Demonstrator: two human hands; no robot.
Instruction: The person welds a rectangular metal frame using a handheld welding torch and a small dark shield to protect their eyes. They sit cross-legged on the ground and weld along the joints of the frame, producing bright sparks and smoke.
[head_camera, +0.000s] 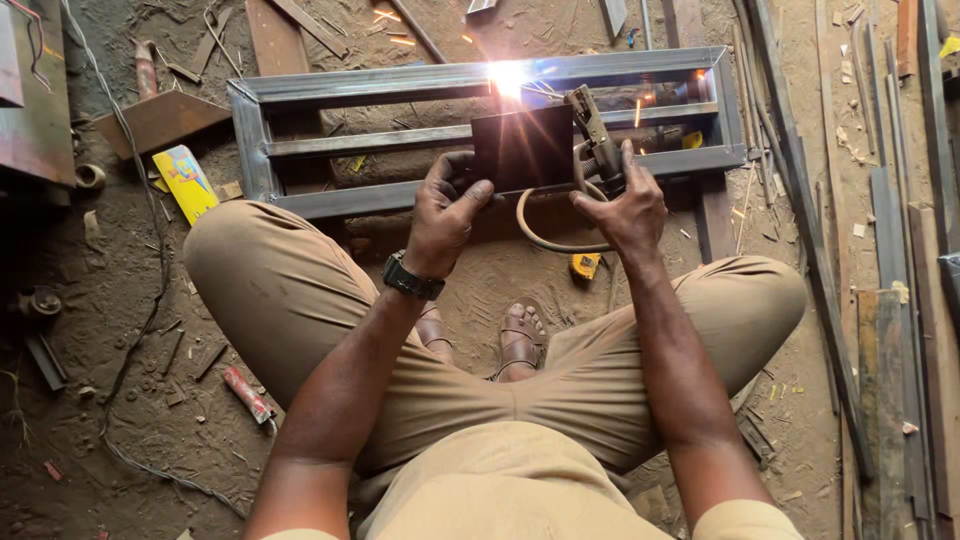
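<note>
left hand (447, 208): fingers curled tight around the left edge of a dark shield plate (522, 147), thumb on its near face; black watch (412, 277) on the wrist
right hand (622, 205): closed around the handle of a welding clamp (594, 137), clamp head pointing far and left toward the spark
shield plate: dark rectangle, held upright between the head and the spark, just left of the clamp
spark (508, 76): bright white glare on the far rail of the metal frame, just beyond the plate's top edge
cable (545, 235): tan loop hanging below the right hand, curving near the plate's lower edge
metal frame (250, 130): grey rectangular tube frame lying flat on the dirt floor, one inner rail running left to right; both hands over its near rail
legs: person squatting, tan trousers, knees spread left and right, sandaled feet (500, 338) between them
floor (120, 300): dirt with metal scraps
yellow packet (186, 180): left of the frame, near the left knee
red tool (246, 394): lying on the floor near left
metal strips (890, 250): long bars stacked along the right side
</note>
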